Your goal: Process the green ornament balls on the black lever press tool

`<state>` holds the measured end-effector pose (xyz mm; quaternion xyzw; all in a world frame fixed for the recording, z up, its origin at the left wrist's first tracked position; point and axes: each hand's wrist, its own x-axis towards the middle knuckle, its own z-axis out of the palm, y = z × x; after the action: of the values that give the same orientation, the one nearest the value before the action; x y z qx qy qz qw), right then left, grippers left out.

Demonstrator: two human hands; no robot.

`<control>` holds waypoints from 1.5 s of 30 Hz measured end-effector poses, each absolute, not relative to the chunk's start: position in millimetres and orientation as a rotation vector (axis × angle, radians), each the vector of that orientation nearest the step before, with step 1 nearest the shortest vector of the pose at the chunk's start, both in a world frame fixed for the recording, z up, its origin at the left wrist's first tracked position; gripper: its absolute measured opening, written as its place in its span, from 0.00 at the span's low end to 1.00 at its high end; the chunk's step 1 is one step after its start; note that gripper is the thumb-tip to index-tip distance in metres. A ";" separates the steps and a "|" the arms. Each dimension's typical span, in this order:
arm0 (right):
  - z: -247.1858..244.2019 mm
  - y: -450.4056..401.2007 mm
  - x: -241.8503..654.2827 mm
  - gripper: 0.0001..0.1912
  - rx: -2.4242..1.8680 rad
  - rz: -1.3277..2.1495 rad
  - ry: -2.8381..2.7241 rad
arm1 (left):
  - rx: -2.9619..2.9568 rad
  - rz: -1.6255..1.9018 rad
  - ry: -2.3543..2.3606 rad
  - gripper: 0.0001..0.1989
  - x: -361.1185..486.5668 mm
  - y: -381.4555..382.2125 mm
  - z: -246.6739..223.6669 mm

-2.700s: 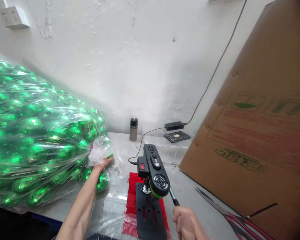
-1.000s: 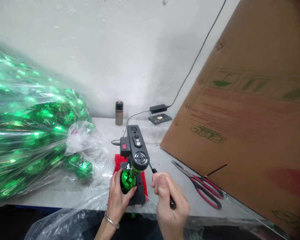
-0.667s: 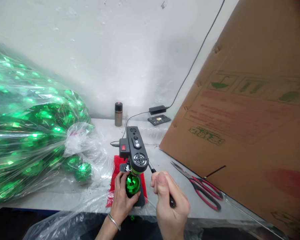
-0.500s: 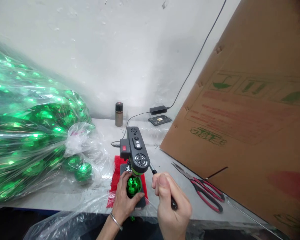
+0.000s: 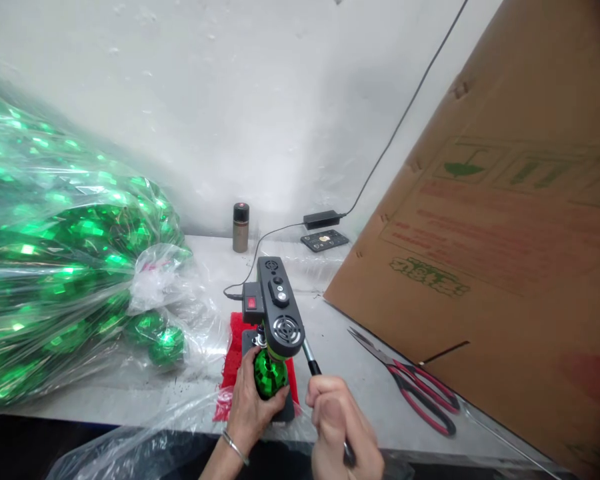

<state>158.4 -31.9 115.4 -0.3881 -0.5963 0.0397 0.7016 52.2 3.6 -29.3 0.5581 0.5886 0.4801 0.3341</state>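
Below the round head of a black bench drill press [image 5: 280, 300], my left hand [image 5: 253, 400] grips a shiny green faceted ball [image 5: 270, 377], thumb on its right side and fingers on its left. The top of the ball sits right under the head; whether they touch is hidden. My right hand [image 5: 345, 423] is closed in a fist around the black-handled lever [image 5: 311, 360] on the machine's right side. The machine's dark base [image 5: 283, 410] stands on a red cloth [image 5: 230, 373]. A silver bracelet circles my left wrist.
A clear plastic bag [image 5: 70, 267] full of green balls fills the left. Red-handled scissors [image 5: 415, 383] lie at right, beside a large cardboard box [image 5: 480, 253]. Behind stand a dark-capped bottle [image 5: 241, 230], a power adapter [image 5: 323, 219] and a phone [image 5: 325, 241]. Loose plastic film [image 5: 145, 440] hangs over the front edge.
My right hand has moved slightly down with the lever, and more of the lever shows. My left hand still holds the ball under the head. The view has shifted a little.
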 end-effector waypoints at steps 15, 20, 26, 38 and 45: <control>107.5 -28.3 153.2 0.18 -0.908 0.002 -1.261 | 1.514 1.218 1.559 0.39 52.0 2.2 -29.5; 109.4 -28.9 147.7 0.19 -0.932 -0.015 -1.209 | 1.549 1.222 1.575 0.38 53.0 1.1 -31.0; 108.5 -28.5 145.2 0.21 -0.916 0.000 -1.178 | 1.622 1.249 1.612 0.39 54.0 0.5 -35.6; 93.2 -27.3 148.5 0.20 -0.819 0.067 -1.142 | 1.639 1.235 1.605 0.39 56.0 1.6 -40.5; 92.8 -26.5 149.5 0.21 -0.842 0.058 -1.156 | 1.664 1.264 1.581 0.38 57.4 2.1 -37.2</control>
<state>149.5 -26.5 92.8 -0.3862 -0.5298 0.0264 0.7546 57.4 2.1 -37.2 0.6137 0.5830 0.4660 0.2576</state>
